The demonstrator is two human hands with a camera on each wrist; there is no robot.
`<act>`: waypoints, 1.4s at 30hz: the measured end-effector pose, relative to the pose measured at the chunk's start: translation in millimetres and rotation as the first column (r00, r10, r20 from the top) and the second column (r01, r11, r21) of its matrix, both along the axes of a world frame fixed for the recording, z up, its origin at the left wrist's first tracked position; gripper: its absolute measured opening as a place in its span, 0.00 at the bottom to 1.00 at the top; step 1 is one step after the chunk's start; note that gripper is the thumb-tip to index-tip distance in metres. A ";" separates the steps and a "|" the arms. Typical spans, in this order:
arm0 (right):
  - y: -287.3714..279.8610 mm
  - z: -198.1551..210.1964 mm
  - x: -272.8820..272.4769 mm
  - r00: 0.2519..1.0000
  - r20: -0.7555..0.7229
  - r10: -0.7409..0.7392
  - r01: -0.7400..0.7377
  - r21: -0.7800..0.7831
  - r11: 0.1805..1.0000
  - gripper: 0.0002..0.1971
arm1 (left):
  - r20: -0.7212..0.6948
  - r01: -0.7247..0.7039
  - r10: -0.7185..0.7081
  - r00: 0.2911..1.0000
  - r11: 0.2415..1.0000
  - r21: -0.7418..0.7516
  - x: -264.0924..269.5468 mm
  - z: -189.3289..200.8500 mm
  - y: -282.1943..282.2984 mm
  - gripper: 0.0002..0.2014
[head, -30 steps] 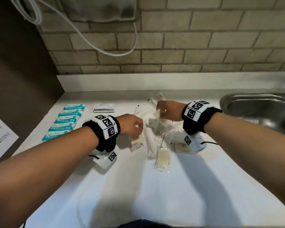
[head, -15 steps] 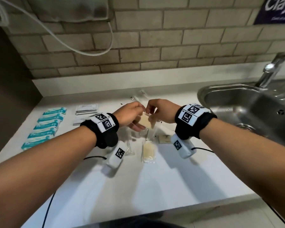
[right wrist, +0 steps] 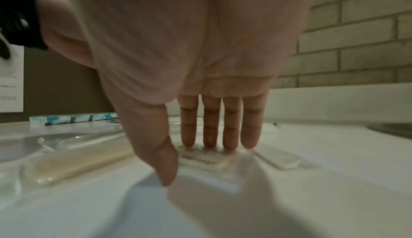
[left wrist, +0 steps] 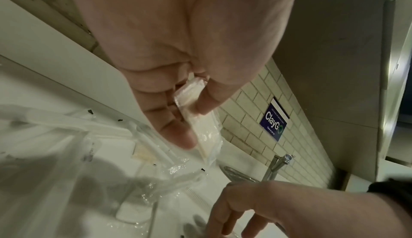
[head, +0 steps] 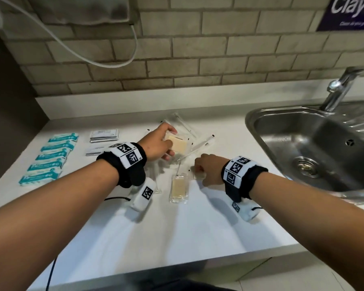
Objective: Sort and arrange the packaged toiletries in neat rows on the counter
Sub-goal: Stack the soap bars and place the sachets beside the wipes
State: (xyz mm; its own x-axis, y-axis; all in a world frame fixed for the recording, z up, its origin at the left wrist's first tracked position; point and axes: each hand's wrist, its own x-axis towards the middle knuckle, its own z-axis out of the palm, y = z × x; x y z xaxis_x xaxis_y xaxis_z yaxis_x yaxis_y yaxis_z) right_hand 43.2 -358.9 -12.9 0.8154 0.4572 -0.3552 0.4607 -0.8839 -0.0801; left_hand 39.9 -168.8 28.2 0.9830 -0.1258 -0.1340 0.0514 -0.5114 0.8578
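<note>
My left hand [head: 165, 143] holds a cream soap bar in clear wrap [head: 178, 144] above the loose pile at mid-counter. The left wrist view shows that wrapped bar [left wrist: 200, 118] pinched between thumb and fingers. My right hand [head: 199, 170] is lower and to the right, with its straight fingertips [right wrist: 209, 141] resting on a small white printed sachet [right wrist: 205, 160] that lies flat on the counter. Its thumb [right wrist: 165, 162] hangs beside the sachet. A second wrapped cream bar [head: 179, 186] lies on the counter just left of the right hand.
Several teal packets [head: 51, 156] form a column at the far left, with two stacks of white sachets [head: 104, 135] beside them. Long clear-wrapped items [head: 200, 143] lie behind the hands. A steel sink [head: 282, 127] and tap [head: 340, 87] are on the right.
The hands, which met over the wrapped bar, have parted. The left hand keeps the bar and has moved back; the right hand has dropped onto the small sachet.
</note>
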 end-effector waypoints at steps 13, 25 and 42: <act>3.3 20.6 7.6 0.997 0.066 0.025 -0.035 0.157 0.987 0.14 | 0.019 -0.159 0.159 0.987 0.987 0.023 -19.4 -10.2 10.9 0.14; 35.7 1.6 -8.1 0.944 -0.098 0.316 -0.309 0.081 0.947 0.24 | 0.025 -0.199 0.199 0.980 0.980 0.007 -23.9 -9.2 20.8 0.14; 34.4 30.1 21.4 0.958 -0.039 0.284 -0.256 0.324 0.911 0.14 | -0.006 -0.161 0.161 0.987 0.981 -0.113 -11.5 -17.2 25.5 0.26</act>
State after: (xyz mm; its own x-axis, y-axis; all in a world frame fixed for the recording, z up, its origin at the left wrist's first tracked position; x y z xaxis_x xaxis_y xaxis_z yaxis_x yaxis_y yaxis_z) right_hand 64.6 -324.4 17.1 0.6189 0.7543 -0.2191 0.6579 -0.6501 -0.3801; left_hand 28.4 -143.3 11.1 0.9919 0.0198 -0.1252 0.1228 -0.3965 0.9098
